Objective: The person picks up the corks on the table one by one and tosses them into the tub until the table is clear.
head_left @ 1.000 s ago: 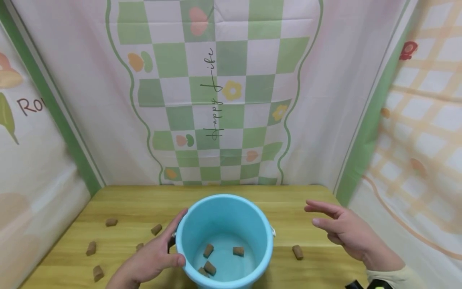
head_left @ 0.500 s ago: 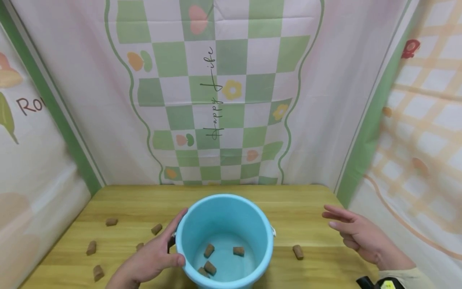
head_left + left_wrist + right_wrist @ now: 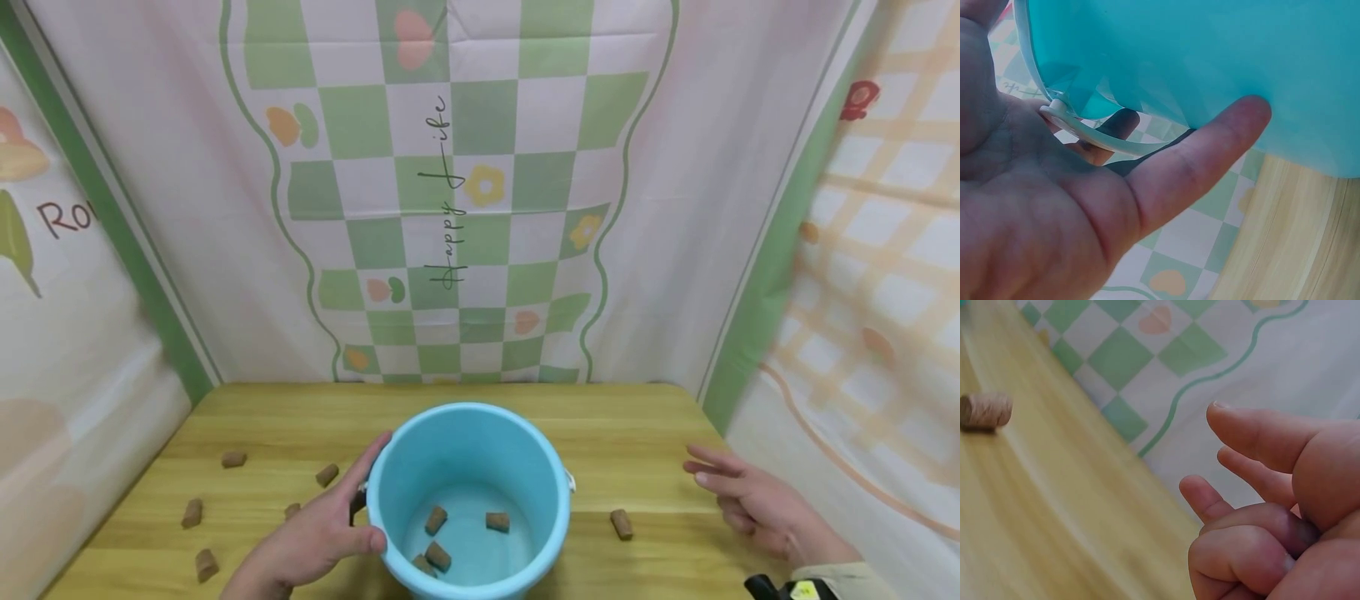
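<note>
A light blue bucket stands at the front middle of the table. My left hand rests against its left side, thumb at the near rim and straight fingers spread along the wall. In the left wrist view one finger presses the outer wall below the white handle. Several cork stoppers, among them one cork, lie on the bucket's floor. My right hand hovers empty over the table's right side, fingers loosely extended. The nearest cork lies between that hand and the bucket.
More corks lie scattered left of the bucket, such as a far one and a near one; another is partly behind my left hand. The wooden table ends at a checked curtain, with side curtains on both sides.
My right hand has drawn away to the right and slightly down from the bucket. My left hand, the bucket and the corks have stayed in place.
</note>
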Motion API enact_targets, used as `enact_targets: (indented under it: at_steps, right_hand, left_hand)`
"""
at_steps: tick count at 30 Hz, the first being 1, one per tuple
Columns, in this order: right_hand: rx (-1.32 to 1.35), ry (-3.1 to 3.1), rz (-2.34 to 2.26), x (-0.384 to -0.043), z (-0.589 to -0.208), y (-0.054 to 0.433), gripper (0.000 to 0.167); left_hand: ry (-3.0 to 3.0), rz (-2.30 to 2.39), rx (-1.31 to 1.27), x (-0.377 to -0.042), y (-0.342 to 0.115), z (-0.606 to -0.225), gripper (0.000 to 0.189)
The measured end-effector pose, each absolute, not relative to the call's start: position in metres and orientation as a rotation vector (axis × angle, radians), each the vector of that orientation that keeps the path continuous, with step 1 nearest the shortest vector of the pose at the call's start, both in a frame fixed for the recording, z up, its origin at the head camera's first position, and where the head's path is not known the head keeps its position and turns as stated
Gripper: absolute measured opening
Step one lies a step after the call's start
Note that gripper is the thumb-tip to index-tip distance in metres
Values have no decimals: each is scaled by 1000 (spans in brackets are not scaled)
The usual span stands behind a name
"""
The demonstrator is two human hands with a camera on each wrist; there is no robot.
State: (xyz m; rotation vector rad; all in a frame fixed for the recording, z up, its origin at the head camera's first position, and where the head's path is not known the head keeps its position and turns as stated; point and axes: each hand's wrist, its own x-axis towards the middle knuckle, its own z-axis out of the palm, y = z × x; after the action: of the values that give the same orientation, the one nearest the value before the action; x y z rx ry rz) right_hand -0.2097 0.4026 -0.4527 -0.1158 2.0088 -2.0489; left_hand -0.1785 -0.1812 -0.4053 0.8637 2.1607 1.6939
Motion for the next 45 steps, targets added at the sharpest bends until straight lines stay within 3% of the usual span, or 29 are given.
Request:
enact_targets:
  at_steps: [11, 20, 28, 45]
  right_hand:
    - [174, 1932, -2083, -213, -487, 410, 27]
    - [200, 2004, -2093, -215, -496, 402, 28]
    - [185, 2120, -1976, -217, -495, 389, 70]
    - [72, 2183, -1871, -224, -495, 362, 69]
  left_hand:
    - [2186, 1680, 874, -178, -181, -405, 95]
    - [2182, 1680, 856, -177, -181, -404, 95]
    - [2172, 1686, 868, -177, -181, -405, 95]
    - [2157, 1704, 870, -177, -182, -405, 94]
